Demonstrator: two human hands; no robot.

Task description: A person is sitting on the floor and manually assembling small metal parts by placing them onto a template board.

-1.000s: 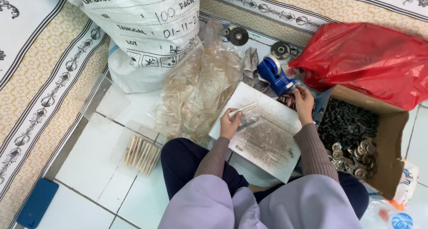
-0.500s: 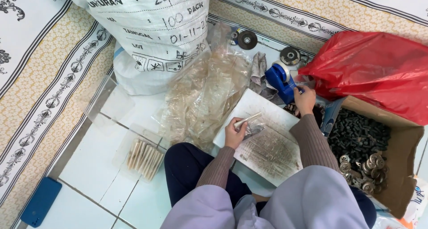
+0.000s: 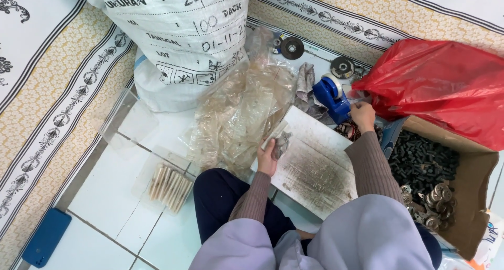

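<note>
My left hand (image 3: 268, 157) grips a small clear plastic bag (image 3: 281, 140) with dark metal parts inside, at the left edge of a dirty white board (image 3: 314, 167) that lies across my lap. My right hand (image 3: 363, 116) reaches past the board's far corner and closes on the tape coming off a blue tape dispenser (image 3: 331, 95). A heap of crumpled clear plastic bags (image 3: 239, 110) lies just left of the board.
A large white woven sack (image 3: 181, 36) stands at the back. A red plastic bag (image 3: 438, 83) lies over a cardboard box (image 3: 472, 180) of dark bolts and silvery washers. A clear pack of sticks (image 3: 167, 182), grinding discs (image 3: 292, 47), a grey rag and a blue flat thing (image 3: 46, 237) sit on the tiles.
The left hand has lifted a small filled bag to the board's left edge. The right hand stays by the tape dispenser. The camera has moved closer.
</note>
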